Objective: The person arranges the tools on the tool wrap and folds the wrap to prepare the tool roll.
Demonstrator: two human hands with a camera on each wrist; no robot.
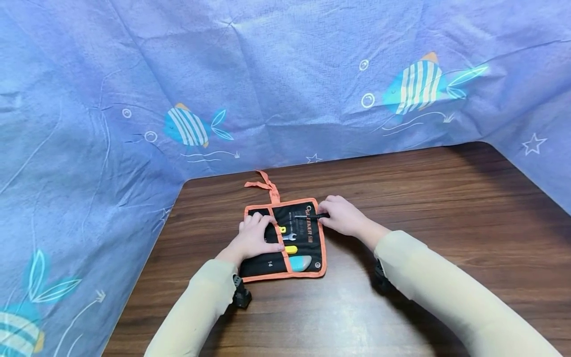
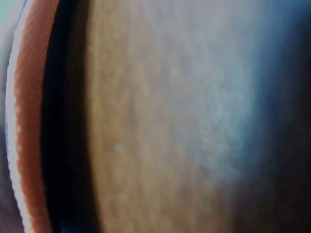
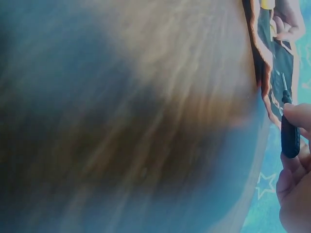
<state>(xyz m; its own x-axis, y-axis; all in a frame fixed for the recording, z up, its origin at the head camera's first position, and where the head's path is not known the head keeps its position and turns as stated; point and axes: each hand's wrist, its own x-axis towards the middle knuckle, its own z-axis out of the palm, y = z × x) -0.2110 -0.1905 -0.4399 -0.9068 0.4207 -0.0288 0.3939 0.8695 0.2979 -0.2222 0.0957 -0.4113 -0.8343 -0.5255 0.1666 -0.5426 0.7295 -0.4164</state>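
Observation:
A black tool pouch [image 1: 277, 264] with orange trim lies spread on the table. My left hand [image 1: 254, 235] is over its pocket side, with bent index finger and thumb gripping the orange pocket edge. Out of the pockets stick a wrench [image 1: 290, 237], a yellow-handled tool [image 1: 291, 249] and a rounded teal-and-grey tool end [image 1: 300, 263]. At the pouch's right edge my right hand [image 1: 341, 214] pinches a small screwdriver [image 3: 290, 137] by its black handle. Its thin shaft points left over the pouch flap in the head view. The left wrist view is mostly blurred, with orange trim along its left side.
Orange tie straps [image 1: 267, 186] stretch from the pouch's far edge over the brown wooden table [image 1: 428, 198]. Behind the table hangs a blue cloth [image 1: 285, 74] printed with fish. A black wrist camera [image 1: 241, 292] sits at the left cuff.

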